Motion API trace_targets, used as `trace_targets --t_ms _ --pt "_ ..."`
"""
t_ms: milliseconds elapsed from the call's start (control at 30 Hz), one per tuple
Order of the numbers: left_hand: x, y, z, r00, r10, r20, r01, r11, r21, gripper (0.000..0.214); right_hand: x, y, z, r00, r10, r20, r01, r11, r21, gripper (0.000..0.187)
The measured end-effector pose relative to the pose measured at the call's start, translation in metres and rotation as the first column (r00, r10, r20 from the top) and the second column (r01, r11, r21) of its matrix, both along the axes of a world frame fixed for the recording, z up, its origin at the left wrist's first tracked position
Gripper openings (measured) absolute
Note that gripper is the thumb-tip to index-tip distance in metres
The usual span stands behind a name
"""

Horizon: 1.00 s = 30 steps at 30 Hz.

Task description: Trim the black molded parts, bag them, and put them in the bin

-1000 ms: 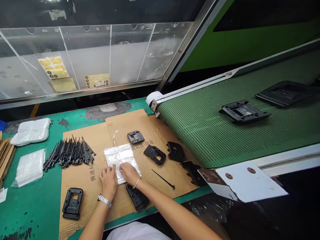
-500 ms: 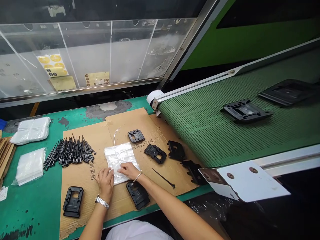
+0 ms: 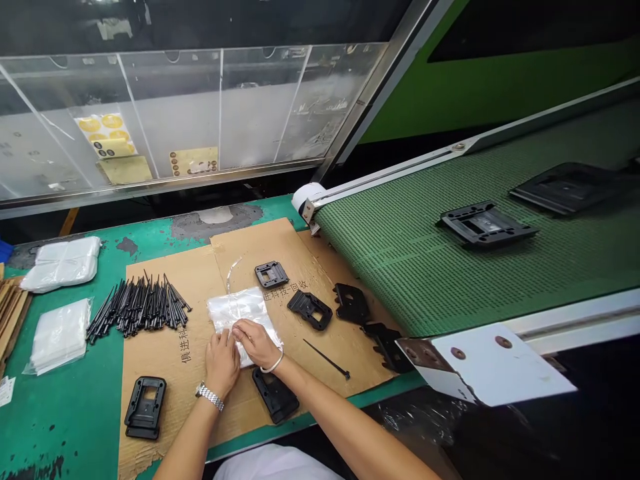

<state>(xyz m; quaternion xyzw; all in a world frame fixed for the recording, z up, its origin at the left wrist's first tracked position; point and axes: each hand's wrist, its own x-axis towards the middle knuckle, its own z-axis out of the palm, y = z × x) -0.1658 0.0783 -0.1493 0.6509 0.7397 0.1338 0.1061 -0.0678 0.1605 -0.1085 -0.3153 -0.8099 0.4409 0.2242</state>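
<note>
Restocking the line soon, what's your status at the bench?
Left hand and right hand both on clear plastic bag. Bag lying on cardboard. Black plastic part just below right hand.

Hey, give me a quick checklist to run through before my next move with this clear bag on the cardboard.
1. Left hand and right hand both on the clear plastic bag: ok.
2. Bag lying on the cardboard sheet: ok.
3. Bag contents: cannot tell, the film and hands hide them.
4. Bag mouth sealed: cannot tell.
5. Loose black cable tie off the bag: ok.
6. Black plastic plate clear of the right forearm: cannot tell, they look very close from this view.
</note>
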Motion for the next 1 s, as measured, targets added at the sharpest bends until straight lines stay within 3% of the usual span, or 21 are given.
trace_targets --t_ms 133,300,367,433,500,567,633,667,767,867,933,1000 --pt "0.002 0.002 0.001 0.999 0.020 -0.038 -0.021 1.000 -0.015 0.034 0.010 -0.009 0.028 0.985 -0.071 -0.154 0.067 0.997 -0.032 0.034" --pt "0.002 0.001 0.006 1.000 0.008 -0.005 -0.008 1.000 -0.005 0.037 0.042 -0.019 0.058 0.900 -0.363 -0.240 0.300 0.917 -0.263 0.038" --pt "0.002 -0.004 0.012 0.996 0.033 0.083 -0.037 0.998 0.046 0.034 0.055 -0.023 0.067 0.911 -0.365 -0.192 0.309 0.912 -0.269 0.037" --pt "0.003 -0.012 0.022 0.970 0.076 0.230 -0.114 0.981 0.156 0.035 0.065 -0.029 0.073 0.956 -0.270 -0.118 0.236 0.941 -0.241 0.036" --pt "0.006 -0.024 0.036 0.915 0.027 0.403 -0.148 0.951 0.272 0.045 0.069 -0.038 0.078 0.987 -0.151 -0.046 0.136 0.961 -0.239 0.035" --pt "0.012 -0.034 0.054 0.831 -0.133 0.540 -0.059 0.945 0.323 0.061 0.072 -0.048 0.079 0.999 -0.042 -0.018 0.035 0.956 -0.290 0.034" --pt "0.019 -0.042 0.070 0.716 -0.263 0.647 0.091 0.954 0.287 0.046 0.077 -0.055 0.080 0.999 0.004 -0.034 -0.017 0.927 -0.373 0.034" --pt "0.022 -0.045 0.077 0.658 -0.265 0.704 0.126 0.961 0.244 0.033 0.081 -0.057 0.080 0.999 0.008 -0.050 -0.029 0.908 -0.419 0.034" --pt "0.033 -0.053 0.090 0.513 -0.107 0.852 0.060 0.994 0.089 0.032 0.102 -0.061 0.080 0.995 0.026 -0.093 -0.077 0.797 -0.599 0.037" --pt "0.042 -0.062 0.092 0.440 0.006 0.898 -0.021 1.000 0.004 0.032 0.125 -0.067 0.076 0.987 0.062 -0.146 -0.151 0.648 -0.747 0.041" --pt "0.048 -0.069 0.092 0.428 0.022 0.903 -0.044 0.999 -0.004 0.031 0.136 -0.074 0.070 0.988 0.016 -0.151 -0.127 0.636 -0.761 0.044" --pt "0.055 -0.075 0.093 0.416 0.034 0.909 -0.055 0.998 -0.012 0.030 0.142 -0.084 0.064 0.988 -0.075 -0.134 -0.047 0.685 -0.727 0.048"
